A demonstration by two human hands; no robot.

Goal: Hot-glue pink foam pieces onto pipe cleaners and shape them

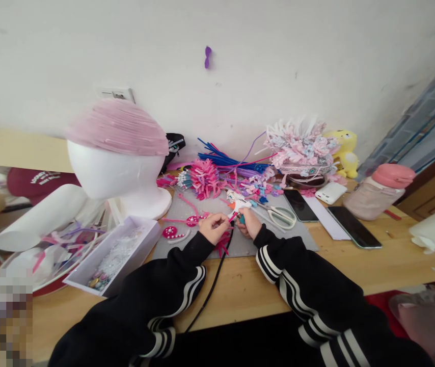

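Note:
My right hand [251, 225] is wrapped round the handle of a white hot glue gun [242, 204] with an orange nozzle collar and a teal trigger. From below it a black cord [216, 279] runs to the table's front edge. My left hand [213, 227] pinches a pink pipe cleaner [233, 216] close to the gun. Beneath both hands lies a grey mat [302, 238]. Beside my left hand are a round pink piece with white beads [169, 232] and loose pink stems. Scissors [283, 218] with pale handles rest right of the gun.
A white foam head [116, 176] in a pink cap stands left, behind an open box of beads [116, 255]. Blue pipe cleaners [236, 162], pink fuzzy flowers [204, 178] and a floral headpiece [301, 153] line the back. Phones [355, 228] and a pink-lidded bottle [378, 192] are right.

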